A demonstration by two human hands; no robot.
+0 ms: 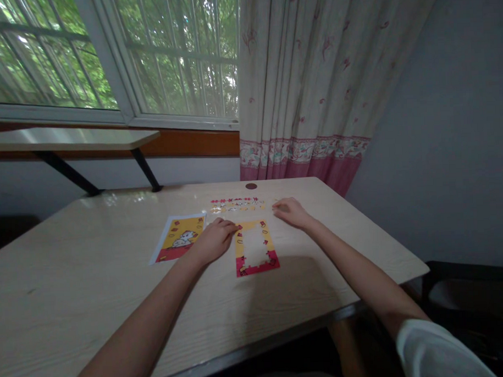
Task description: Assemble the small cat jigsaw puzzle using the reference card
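On your far left, a barred window (176, 53) shows green leaves outside, and below it a pale shelf (68, 138) stands on dark slanted supports over the bench (94, 304). Coming right, a printed picture (177, 238) lies flat on the bench, with a white animal on a yellow and red ground; your left forearm crosses near its lower right corner. Your left hand (217, 239) is just beside it, palm down, fingers close together and narrow, the fingertips at the upper left corner of the puzzle (258, 268). You cannot tell from here whether they grip a piece or only press on it. The puzzle lies flat between your two hands, a yellow and red border around a pale, uneven middle. Beyond it, loose pieces (234, 200) lie in rows, red ones farthest from you, white and yellow ones nearer. A dark round disc (251, 186) sits behind them, near the back edge. Your right hand (291, 212) is just past the right end of the rows, thumb and fingers drawn narrow; whether they hold a piece cannot be told. Behind it hangs a flowered curtain (313, 76) with a pink hem, beside a grey wall (448, 148).
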